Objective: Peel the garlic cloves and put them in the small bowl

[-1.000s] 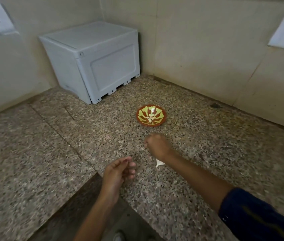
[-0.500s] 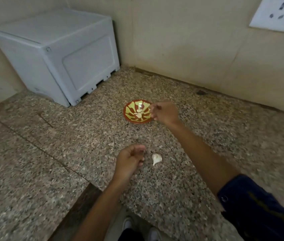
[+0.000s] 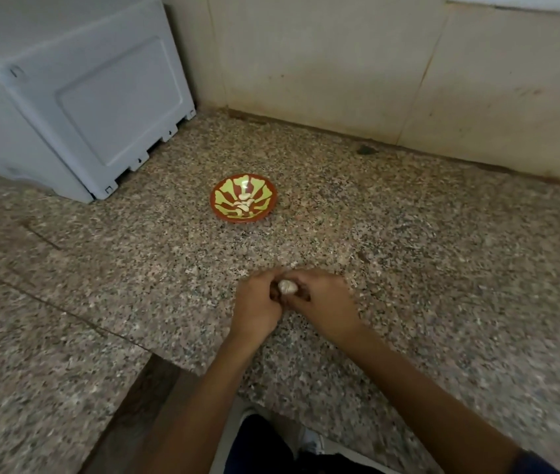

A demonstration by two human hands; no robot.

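A small red and yellow-green bowl (image 3: 224, 213) sits on the speckled granite counter (image 3: 408, 268), with several pale peeled cloves (image 3: 244, 201) lying in it. Nearer to me, both hands meet over the counter around one white garlic piece (image 3: 287, 286). My left hand (image 3: 256, 307) grips it from the left and my right hand (image 3: 323, 304) grips it from the right, fingers curled round it. Only the top of the garlic shows between my fingers.
A grey plastic box (image 3: 66, 90) stands at the back left against the tiled wall (image 3: 340, 63). The counter's front edge has a notch (image 3: 155, 388) below my left forearm, with the floor and my shoes below.
My right hand has come back from the bowl toward me. The garlic that lay on the counter beside my left hand is now held between both hands.
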